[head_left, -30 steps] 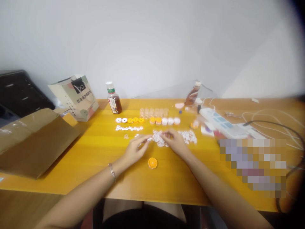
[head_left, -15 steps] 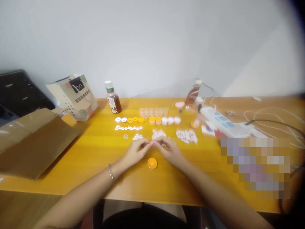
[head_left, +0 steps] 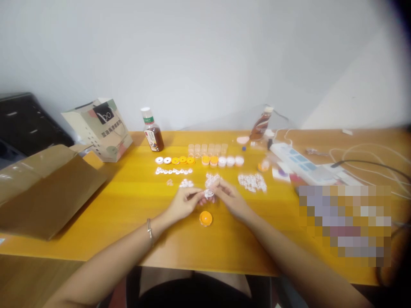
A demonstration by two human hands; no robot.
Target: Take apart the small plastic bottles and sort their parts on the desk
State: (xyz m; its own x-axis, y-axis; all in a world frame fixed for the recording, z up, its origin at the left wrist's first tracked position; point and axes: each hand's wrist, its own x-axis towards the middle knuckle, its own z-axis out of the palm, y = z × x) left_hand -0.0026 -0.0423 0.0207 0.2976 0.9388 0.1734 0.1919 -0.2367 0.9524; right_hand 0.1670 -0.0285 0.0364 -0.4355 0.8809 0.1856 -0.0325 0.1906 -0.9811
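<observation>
Between my two hands is a small white plastic part [head_left: 209, 194] with openings in it. My left hand [head_left: 185, 202] pinches it from the left, and my right hand [head_left: 231, 200] grips it from the right with the fingertips. Just below them on the table sits an orange round cap-like piece [head_left: 206, 218], its hollow side up with a small pale spot inside. Right behind my fingers lies a pile of small white pieces [head_left: 212, 178], partly covered by my right hand. Small white round pieces [head_left: 186, 183] lie close to my left hand.
Farther back are clear cups [head_left: 204, 150], white and orange discs [head_left: 183, 160], orange and white caps [head_left: 230, 161], and another white pile [head_left: 252, 182]. Two bottles, one labelled [head_left: 154, 137], stand near the wall. A cardboard box [head_left: 48, 192] is left; a power strip [head_left: 298, 162] and cables are right.
Both hands have turned and drawn slightly apart at the fingertips, so the white part between them now shows. The orange piece stays in place.
</observation>
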